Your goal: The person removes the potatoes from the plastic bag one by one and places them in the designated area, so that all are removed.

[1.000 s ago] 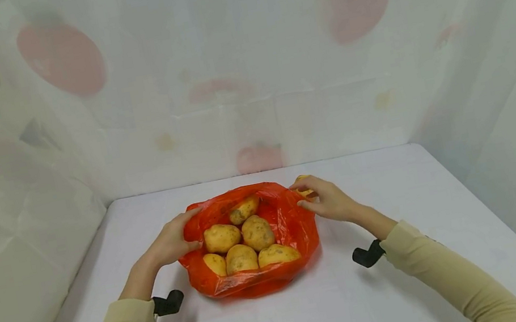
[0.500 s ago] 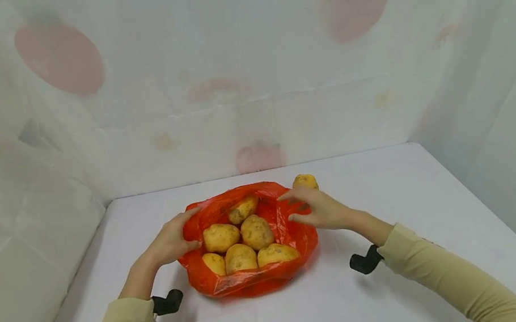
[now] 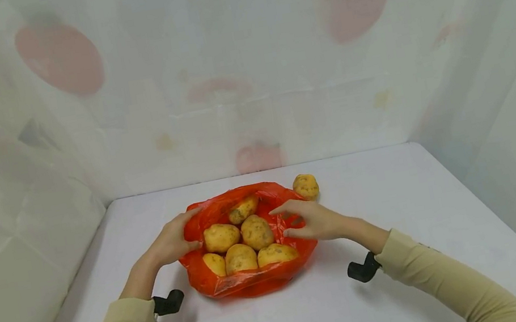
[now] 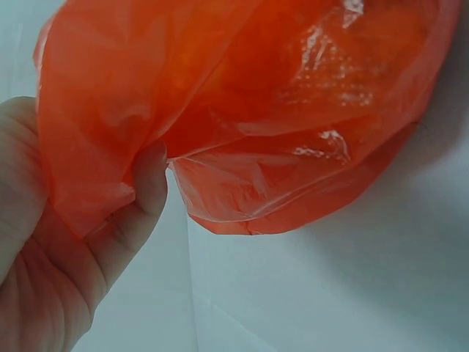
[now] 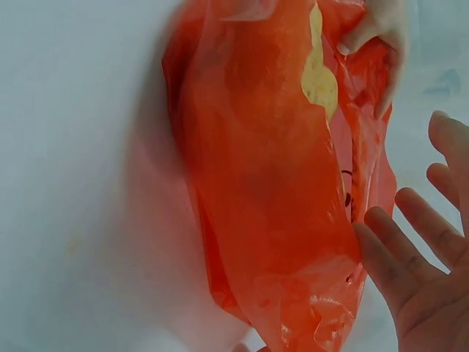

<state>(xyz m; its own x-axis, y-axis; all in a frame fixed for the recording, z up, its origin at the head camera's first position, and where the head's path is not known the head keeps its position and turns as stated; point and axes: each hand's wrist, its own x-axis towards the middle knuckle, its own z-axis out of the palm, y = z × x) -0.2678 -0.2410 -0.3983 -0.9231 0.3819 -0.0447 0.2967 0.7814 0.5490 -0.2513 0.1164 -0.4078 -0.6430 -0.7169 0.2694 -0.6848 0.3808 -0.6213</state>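
Note:
A red plastic bag (image 3: 238,284) lies on the table with its mouth held wide. Several potatoes (image 3: 257,232) show inside it. My left hand (image 3: 171,241) holds the bag's left rim; in the left wrist view the thin film passes between thumb and fingers. Over the bag's right side is my right hand (image 3: 317,220), its fingers spread and parted with nothing between them. In the right wrist view those fingers are beside the bag's rim, and I cannot tell whether they touch it. One loose potato (image 3: 305,186) rests on the table behind the bag's right edge.
A white-covered table (image 3: 371,187) carries everything. A pale curtain (image 3: 240,60) with faded fruit prints closes off the back, and light sheets hang at both sides. Black wrist mounts (image 3: 169,302) stick out from both sleeves.
My right hand has come away from the loose potato and moved left and towards me over the bag's right side. That potato is now more fully seen. The left hand keeps its place.

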